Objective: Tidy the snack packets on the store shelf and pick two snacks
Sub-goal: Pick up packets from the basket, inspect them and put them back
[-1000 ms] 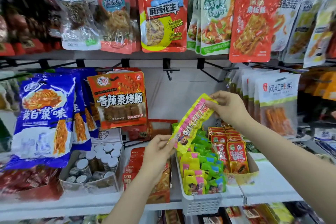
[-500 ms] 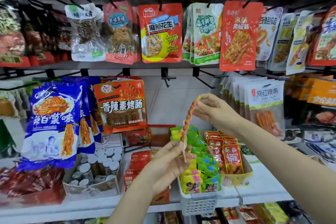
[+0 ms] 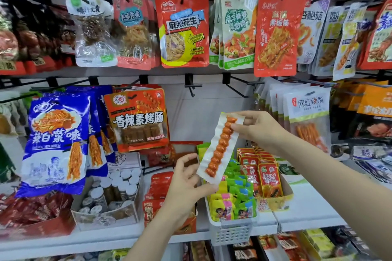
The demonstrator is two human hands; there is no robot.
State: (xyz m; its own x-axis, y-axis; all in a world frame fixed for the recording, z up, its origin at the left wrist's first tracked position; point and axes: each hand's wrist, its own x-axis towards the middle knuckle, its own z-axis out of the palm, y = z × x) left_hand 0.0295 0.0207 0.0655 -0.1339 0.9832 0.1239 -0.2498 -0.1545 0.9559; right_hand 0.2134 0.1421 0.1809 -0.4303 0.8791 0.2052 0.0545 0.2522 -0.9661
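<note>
A long narrow snack packet (image 3: 220,148) with a clear back and an orange twisted stick inside is held up in front of the shelf. My right hand (image 3: 256,128) pinches its top end. My left hand (image 3: 186,178) pinches its bottom end between thumb and fingers. Below the packet stands a white basket (image 3: 231,233) full of small green, yellow and pink packets (image 3: 235,199). Beside it a cardboard box (image 3: 275,201) holds small red packets (image 3: 268,178).
Hanging bags fill the pegs: blue bags (image 3: 57,142) at left, an orange bag (image 3: 137,118) in the middle, white bags (image 3: 307,116) at right, a red row above. An empty peg (image 3: 192,89) juts out behind the packet. A box of small jars (image 3: 110,195) sits on the white shelf (image 3: 307,212).
Both hands have turned the packet over: its pink and yellow printed front faced me, then its edge, now its clear back with the orange stick. The view has tilted upward a little.
</note>
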